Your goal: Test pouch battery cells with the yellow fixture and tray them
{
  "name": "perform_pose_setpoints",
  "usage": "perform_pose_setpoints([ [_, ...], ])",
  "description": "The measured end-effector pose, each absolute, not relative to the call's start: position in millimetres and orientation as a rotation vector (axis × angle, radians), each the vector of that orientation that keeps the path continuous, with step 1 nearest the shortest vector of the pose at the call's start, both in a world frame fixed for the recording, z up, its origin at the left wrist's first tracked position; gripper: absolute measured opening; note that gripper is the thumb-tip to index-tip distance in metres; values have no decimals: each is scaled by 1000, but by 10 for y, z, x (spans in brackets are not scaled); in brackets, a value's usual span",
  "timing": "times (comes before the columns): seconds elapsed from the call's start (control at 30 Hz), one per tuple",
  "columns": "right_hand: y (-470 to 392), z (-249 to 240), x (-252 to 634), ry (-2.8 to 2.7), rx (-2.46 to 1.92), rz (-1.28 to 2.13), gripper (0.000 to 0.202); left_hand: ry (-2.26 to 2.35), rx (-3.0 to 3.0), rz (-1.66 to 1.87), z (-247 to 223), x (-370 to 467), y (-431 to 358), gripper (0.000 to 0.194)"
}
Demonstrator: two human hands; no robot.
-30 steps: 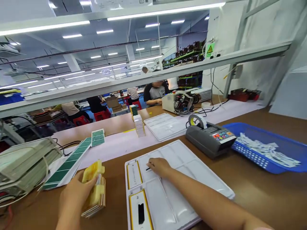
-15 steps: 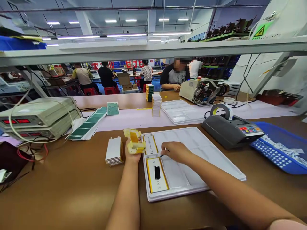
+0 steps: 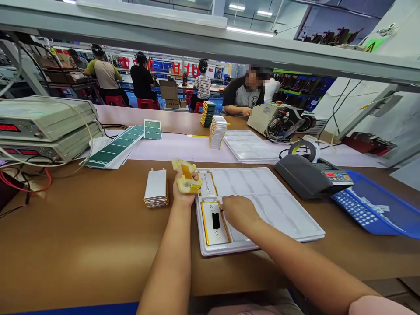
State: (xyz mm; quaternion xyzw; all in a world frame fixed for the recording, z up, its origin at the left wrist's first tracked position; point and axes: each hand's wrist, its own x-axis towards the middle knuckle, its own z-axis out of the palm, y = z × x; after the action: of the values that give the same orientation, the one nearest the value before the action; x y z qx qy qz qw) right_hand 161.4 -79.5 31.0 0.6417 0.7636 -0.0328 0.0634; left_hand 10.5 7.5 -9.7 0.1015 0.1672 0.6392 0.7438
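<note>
The stack of cells (image 3: 156, 188) stands on the bench (image 3: 98, 245) just left of the left hand (image 3: 185, 188); a sideways swing of that wrist could knock it askew. The left hand is closed around a yellow jig (image 3: 187, 173), held at the left edge of the tray (image 3: 272, 214), beside the far cell (image 3: 207, 183). If the grip loosened, the jig could drop and dent that cell. The near cell (image 3: 210, 234), with its black patch (image 3: 215, 221), lies in the tray's near-left pocket. The right hand (image 3: 241, 214) has its fingers curled together at that cell's far right corner; whether they pinch anything I cannot tell. Pressing hard there could crease the edge or tip the cell. A careless sweep could push the tray into the dispenser (image 3: 298, 183), near the blue basket (image 3: 357, 214).
</note>
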Motion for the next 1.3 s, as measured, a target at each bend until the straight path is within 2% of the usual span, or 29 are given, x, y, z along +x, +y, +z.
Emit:
perform_pose_setpoints([
  [0.07, -728, 286, 1663, 2287, 2064, -377, 28, 319, 290, 1399, -130, 100, 84, 25],
  [0.13, -672, 246, 1681, 2300, 2087, -828, 34, 297, 333, 1394, -151, 87, 87, 28],
  [0.23, -646, 169, 1659, 2309, 1980, -1395, 31, 287, 317, 1415, -146, 43, 74, 30],
  [0.33, -609, 185, 1692, 2199, 1905, -1685, 20, 267, 296, 1445, -121, -20, 52, 31],
  [0.43, -418, 390, 1796, 2248, 1912, -1800, 21, 287, 287, 1442, -90, -64, 23, 30],
  [0.53, -91, 685, 1777, 2492, 2046, -1703, 21, 266, 319, 1385, -27, -52, -26, 34],
  [0.63, 180, 864, 1536, 2596, 2135, -1323, 21, 215, 345, 1304, 59, -5, -94, 45],
  [0.83, 269, 846, 1090, 2571, 2159, -793, 31, 206, 391, 1283, 47, -20, -113, 43],
  [0.97, 265, 861, 1238, 2514, 2243, -376, 37, 123, 415, 1290, -7, -82, -67, 52],
  [1.07, 311, 821, 1426, 2361, 2150, -39, 32, 122, 393, 1310, -6, -103, -50, 57],
  [1.2, 322, 650, 1523, 2310, 1979, -46, 20, 238, 310, 1409, -8, -113, -11, 45],
  [1.3, 273, 546, 1478, 2330, 1932, -48, 20, 379, 235, 1413, -14, -119, 15, 41],
])
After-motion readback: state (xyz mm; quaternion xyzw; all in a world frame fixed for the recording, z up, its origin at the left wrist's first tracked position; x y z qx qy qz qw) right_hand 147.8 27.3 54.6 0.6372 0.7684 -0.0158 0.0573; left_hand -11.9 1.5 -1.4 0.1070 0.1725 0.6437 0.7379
